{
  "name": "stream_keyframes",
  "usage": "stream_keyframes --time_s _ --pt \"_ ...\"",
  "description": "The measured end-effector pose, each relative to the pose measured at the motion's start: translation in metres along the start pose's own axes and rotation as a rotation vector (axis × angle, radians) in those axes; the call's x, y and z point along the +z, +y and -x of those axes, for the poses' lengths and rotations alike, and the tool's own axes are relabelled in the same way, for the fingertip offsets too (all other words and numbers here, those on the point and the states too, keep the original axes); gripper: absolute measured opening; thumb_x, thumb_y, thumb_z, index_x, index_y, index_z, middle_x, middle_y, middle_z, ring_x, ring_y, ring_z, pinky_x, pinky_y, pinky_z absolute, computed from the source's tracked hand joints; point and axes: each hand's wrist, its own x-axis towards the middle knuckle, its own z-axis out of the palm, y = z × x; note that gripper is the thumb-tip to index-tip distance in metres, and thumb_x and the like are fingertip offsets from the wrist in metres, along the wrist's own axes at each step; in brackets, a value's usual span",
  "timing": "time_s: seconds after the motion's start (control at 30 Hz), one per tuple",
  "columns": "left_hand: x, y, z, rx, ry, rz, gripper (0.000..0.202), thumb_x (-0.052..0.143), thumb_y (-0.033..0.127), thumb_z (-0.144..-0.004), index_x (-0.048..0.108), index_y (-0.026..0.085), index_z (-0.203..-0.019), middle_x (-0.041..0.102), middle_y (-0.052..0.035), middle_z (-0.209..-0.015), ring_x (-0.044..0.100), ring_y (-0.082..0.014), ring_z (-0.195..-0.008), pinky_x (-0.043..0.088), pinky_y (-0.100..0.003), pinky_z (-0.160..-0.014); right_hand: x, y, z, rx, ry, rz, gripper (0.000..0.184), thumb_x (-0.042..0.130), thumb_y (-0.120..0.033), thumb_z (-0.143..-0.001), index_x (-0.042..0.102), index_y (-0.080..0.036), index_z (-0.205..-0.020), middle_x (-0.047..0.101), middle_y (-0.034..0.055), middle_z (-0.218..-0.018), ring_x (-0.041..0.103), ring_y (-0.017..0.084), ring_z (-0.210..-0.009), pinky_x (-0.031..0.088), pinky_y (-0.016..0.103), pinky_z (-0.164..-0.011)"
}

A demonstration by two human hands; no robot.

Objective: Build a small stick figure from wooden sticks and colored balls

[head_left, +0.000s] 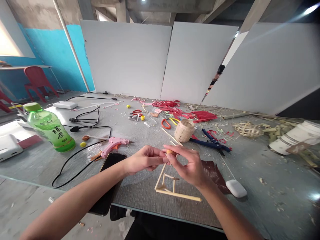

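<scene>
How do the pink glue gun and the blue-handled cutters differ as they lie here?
The glue gun is pink with a pointed nozzle; the cutters are dark blue with two handles spread apart. The glue gun lies on the person's left, the cutters on their right.
Shared: both rest on the tabletop, and neither is held.

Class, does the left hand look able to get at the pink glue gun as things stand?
Probably yes: the pink glue gun lies close to the left hand, and nothing seems to stand between them. That hand looks busy, though, meeting the right hand at a small orange piece.
</scene>
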Motion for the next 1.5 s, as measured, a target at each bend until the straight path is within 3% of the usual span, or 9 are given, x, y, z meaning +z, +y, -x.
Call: stream_keyframes --time_s 0.17,0.33,0.57,0.63,0.8,0.97,1.2,1.4,1.5 --pt "0.001 -0.001 -0.001 -0.012 0.014 -0.005 0.036 0.08 0.047 -0.086 0.071 0.012 -0.085 0.04 0.0089 -0.057 0.026 -0.0047 -0.048 0.018 -0.022 -0.045 0.002 -0.002 -0.001 -0.018 0.031 0.032 0.021 0.068 -0.016 -0.094 0.074 -0.022 -0.113 0.08 0.0008 -0.091 0.076 0.013 -0.078 0.06 0.027 -0.073" --pt "0.0 0.0 -0.002 0.001 0.013 -0.074 0.04 0.077 0.051 -0.087 0.07 0.012 -0.085 0.039 0.009 -0.057 0.025 -0.0049 -0.049 0.018 -0.022 -0.045 0.001 -0.001 0.001 0.034 -0.006 -0.019 0.024 0.068 -0.022 -0.095 0.073 -0.023 -0.118 0.08 0.0009 -0.096 0.076 0.014 -0.081 0.06 0.028 -0.073" --pt "0.002 -0.002 -0.003 0.028 0.007 -0.163 0.044 0.075 0.055 -0.087 0.067 0.013 -0.081 0.039 0.0084 -0.059 0.026 -0.0052 -0.05 0.021 -0.022 -0.045 0.006 -0.001 0.004 0.061 0.025 0.002 0.016 0.069 -0.02 -0.094 0.076 -0.024 -0.108 0.079 -0.0014 -0.085 0.074 0.013 -0.073 0.06 0.027 -0.07" --pt "0.001 -0.002 -0.003 0.022 0.004 -0.142 0.043 0.075 0.054 -0.088 0.068 0.013 -0.083 0.038 0.0086 -0.059 0.025 -0.0052 -0.05 0.02 -0.022 -0.045 0.002 0.0 0.003 0.075 -0.01 -0.032 0.02 0.07 -0.023 -0.094 0.076 -0.025 -0.113 0.081 -0.0004 -0.091 0.076 0.014 -0.077 0.06 0.027 -0.073" --pt "-0.003 -0.001 0.0 0.006 0.038 -0.04 0.038 0.077 0.05 -0.088 0.071 0.013 -0.087 0.033 0.01 -0.055 0.023 -0.0056 -0.049 0.017 -0.022 -0.047 -0.01 0.007 0.003 0.22 -0.063 -0.26 0.029 0.059 -0.033 -0.103 0.072 -0.033 -0.129 0.079 0.002 -0.12 0.075 0.017 -0.109 0.061 0.033 -0.094" --pt "-0.004 -0.001 0.001 0.01 0.016 -0.015 0.036 0.075 0.049 -0.088 0.071 0.013 -0.087 0.033 0.0098 -0.054 0.024 -0.006 -0.049 0.018 -0.022 -0.048 -0.007 0.012 0.004 0.293 -0.058 -0.36 0.024 0.064 -0.036 -0.101 0.078 -0.033 -0.12 0.081 0.0025 -0.115 0.078 0.017 -0.097 0.064 0.032 -0.087" --pt "-0.002 -0.003 0.0 -0.015 0.038 -0.037 0.036 0.076 0.048 -0.086 0.069 0.014 -0.08 0.037 0.0084 -0.054 0.027 -0.0061 -0.049 0.02 -0.022 -0.047 -0.003 0.005 0.003 0.282 0.0 -0.243 0.017 0.07 -0.031 -0.097 0.082 -0.028 -0.109 0.084 0.0024 -0.099 0.08 0.018 -0.086 0.066 0.028 -0.075" --pt "-0.005 -0.002 0.001 0.005 0.033 -0.051 0.038 0.075 0.051 -0.088 0.072 0.013 -0.088 0.037 0.009 -0.054 0.027 -0.0058 -0.048 0.019 -0.022 -0.047 -0.006 0.006 0.003 0.275 -0.005 -0.333 0.025 0.059 -0.036 -0.104 0.078 -0.031 -0.12 0.082 0.0032 -0.113 0.078 0.016 -0.09 0.066 0.032 -0.081" --pt "-0.004 0.0 0.001 0.013 0.027 -0.063 0.038 0.075 0.051 -0.089 0.071 0.013 -0.086 0.037 0.0089 -0.054 0.027 -0.0056 -0.048 0.02 -0.022 -0.047 -0.004 0.004 0.002 0.238 -0.022 -0.329 0.026 0.066 -0.033 -0.1 0.076 -0.031 -0.123 0.081 0.0038 -0.118 0.078 0.019 -0.1 0.066 0.033 -0.084"
